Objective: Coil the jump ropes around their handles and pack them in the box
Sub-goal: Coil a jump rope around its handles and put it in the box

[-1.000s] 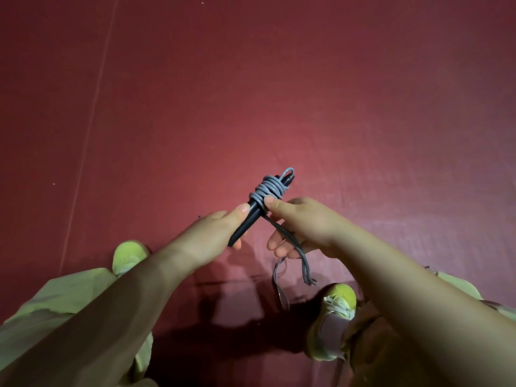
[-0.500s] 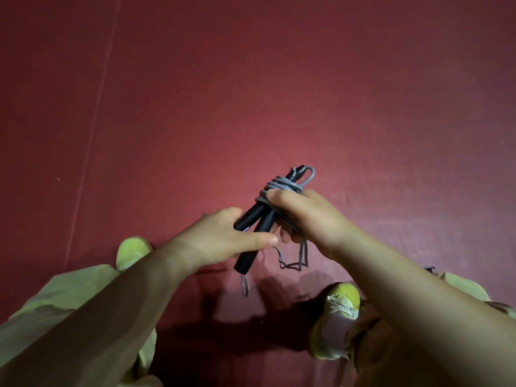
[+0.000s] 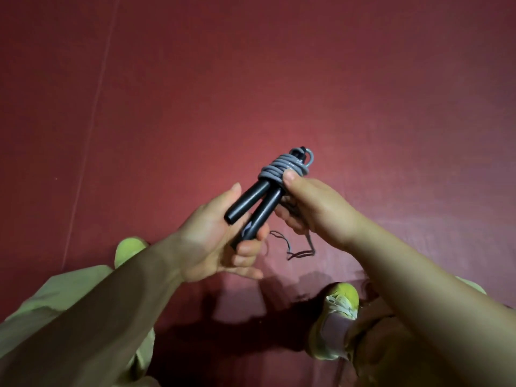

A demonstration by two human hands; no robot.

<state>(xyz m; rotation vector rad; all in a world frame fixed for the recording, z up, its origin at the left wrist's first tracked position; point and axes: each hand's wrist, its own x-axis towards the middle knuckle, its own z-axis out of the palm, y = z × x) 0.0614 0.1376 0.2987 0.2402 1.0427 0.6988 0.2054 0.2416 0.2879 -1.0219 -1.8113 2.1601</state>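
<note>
The place looked like a sports or exercise room, a gym or training hall rather than a home room. What showed it was the floor (image 3: 279, 79): one broad, dark red, matte surface, faintly textured like a rubber or vinyl sports mat, filling the whole view. A thin pale seam line (image 3: 95, 107) ran across that floor at its left side, from the upper edge down toward the person's legs, as where two mat sheets meet. Standing on the floor near its lower edge were yellow-green sneakers (image 3: 339, 317), worn with light olive trousers (image 3: 69, 297), dress suited to exercise. No wall or furniture showed around the floor, so the kind of hall could not be told more closely.
</note>
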